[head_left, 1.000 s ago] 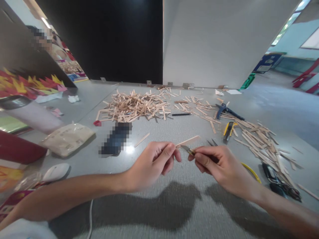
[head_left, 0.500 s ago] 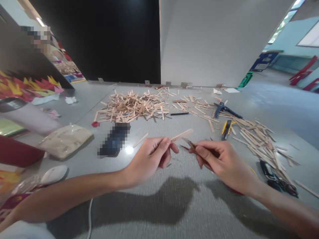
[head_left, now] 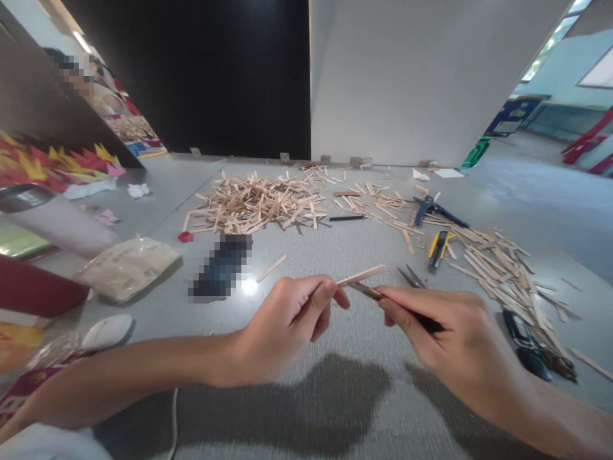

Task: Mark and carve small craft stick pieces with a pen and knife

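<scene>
My left hand point(head_left: 299, 310) pinches one end of a flat wooden craft stick point(head_left: 361, 276) between thumb and fingers. The stick's free end points right and slightly up. My right hand point(head_left: 445, 338) is closed on a small knife point(head_left: 368, 291) with a short metal blade, its handle mostly hidden by the fingers. The blade meets the underside of the stick just right of my left fingertips. Behind my right hand, dark pointed blades point(head_left: 412, 277), like those of scissors, stick out; the rest of them is covered.
A heap of craft sticks point(head_left: 258, 201) lies ahead, with more sticks point(head_left: 507, 275) at right. Around them are a yellow cutter point(head_left: 438, 249), blue-handled pliers point(head_left: 426, 207) and a black pen point(head_left: 347, 218). A phone point(head_left: 223, 268), plastic packet point(head_left: 129, 268) and white mouse point(head_left: 108, 331) lie left. Upright panels point(head_left: 383, 83) stand behind.
My right hand has turned, bringing the knife blade from beside the stick onto its underside. The stick has tipped flatter and shifted slightly right and down with my left hand.
</scene>
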{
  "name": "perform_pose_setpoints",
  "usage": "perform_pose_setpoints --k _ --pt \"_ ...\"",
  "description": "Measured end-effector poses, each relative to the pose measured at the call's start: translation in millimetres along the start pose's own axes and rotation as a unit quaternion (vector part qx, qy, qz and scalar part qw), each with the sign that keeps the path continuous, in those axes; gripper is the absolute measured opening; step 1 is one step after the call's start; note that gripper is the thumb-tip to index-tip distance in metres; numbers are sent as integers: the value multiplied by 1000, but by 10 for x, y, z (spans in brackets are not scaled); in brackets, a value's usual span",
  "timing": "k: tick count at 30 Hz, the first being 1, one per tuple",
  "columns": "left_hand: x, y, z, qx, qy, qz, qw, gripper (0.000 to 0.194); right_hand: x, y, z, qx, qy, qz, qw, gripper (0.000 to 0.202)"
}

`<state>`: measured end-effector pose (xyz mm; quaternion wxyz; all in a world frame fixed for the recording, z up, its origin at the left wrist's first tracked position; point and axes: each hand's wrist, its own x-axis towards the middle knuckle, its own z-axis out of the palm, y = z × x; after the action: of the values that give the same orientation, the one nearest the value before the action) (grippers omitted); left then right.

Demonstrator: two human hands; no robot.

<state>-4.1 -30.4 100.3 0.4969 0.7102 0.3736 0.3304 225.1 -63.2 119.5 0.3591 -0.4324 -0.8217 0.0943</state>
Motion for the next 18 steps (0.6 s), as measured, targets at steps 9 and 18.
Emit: perform_pose_setpoints --k 9,18 --pt "-13 -10 2 29 8 22 999 44 -44 13 23 -60 26 -38 997 28" --pt "-43 -148 -7 143 15 182 973 26 -130 16 13 -85 -12 -60 995 32"
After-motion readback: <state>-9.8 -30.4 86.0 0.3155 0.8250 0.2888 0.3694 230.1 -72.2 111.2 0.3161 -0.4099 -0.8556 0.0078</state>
